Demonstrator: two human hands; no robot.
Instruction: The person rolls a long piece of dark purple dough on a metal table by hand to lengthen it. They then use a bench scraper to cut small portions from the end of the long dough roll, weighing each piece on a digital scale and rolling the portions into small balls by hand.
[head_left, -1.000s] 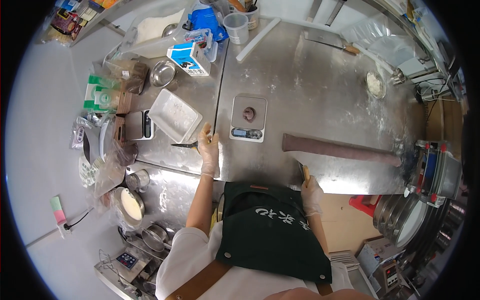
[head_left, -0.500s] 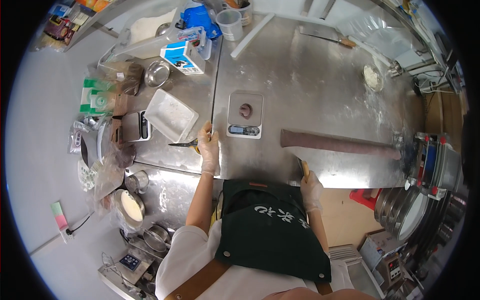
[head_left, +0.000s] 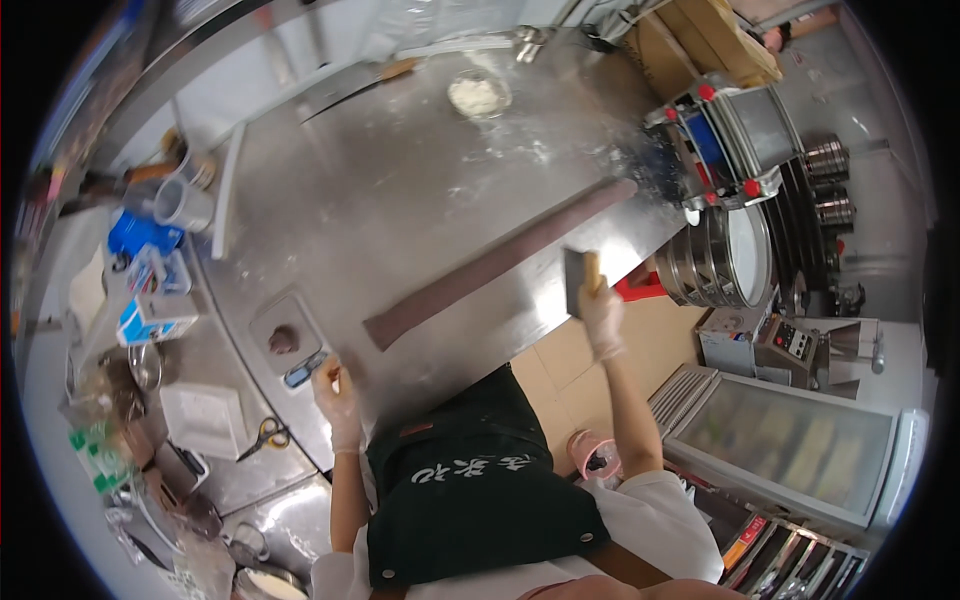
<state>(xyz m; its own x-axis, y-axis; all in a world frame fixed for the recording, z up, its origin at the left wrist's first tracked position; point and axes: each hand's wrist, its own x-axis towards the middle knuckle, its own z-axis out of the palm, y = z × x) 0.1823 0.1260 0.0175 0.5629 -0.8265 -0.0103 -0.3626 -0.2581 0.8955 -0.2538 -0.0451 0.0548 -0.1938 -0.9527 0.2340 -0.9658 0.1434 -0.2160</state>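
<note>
My gloved right hand (head_left: 602,318) grips the wooden-handled metal scraper (head_left: 578,280) over the bright front edge of the steel bench, right of a long purplish-brown dough strip (head_left: 500,260). My gloved left hand (head_left: 336,398) has curled fingers beside the display of a digital scale (head_left: 267,325); what they hold, if anything, I cannot make out. A small purplish dough lump (head_left: 282,338) rests on the scale. Left of that hand, black-and-yellow scissors (head_left: 270,433) lie beside a white tray (head_left: 172,400).
A flour bowl (head_left: 478,92) and a knife (head_left: 395,70) are at the back. A roller machine (head_left: 760,135) and stacked round pans (head_left: 715,255) stand right, cardboard (head_left: 690,40) behind. Cups (head_left: 182,205), a carton (head_left: 158,318) and bags crowd the left. A glass-topped cabinet (head_left: 780,440) stands lower right.
My view has turned rightward. My right hand has lifted the scraper rightward toward the strip's far end. My left hand has left the scissors, which now lie on the bench.
</note>
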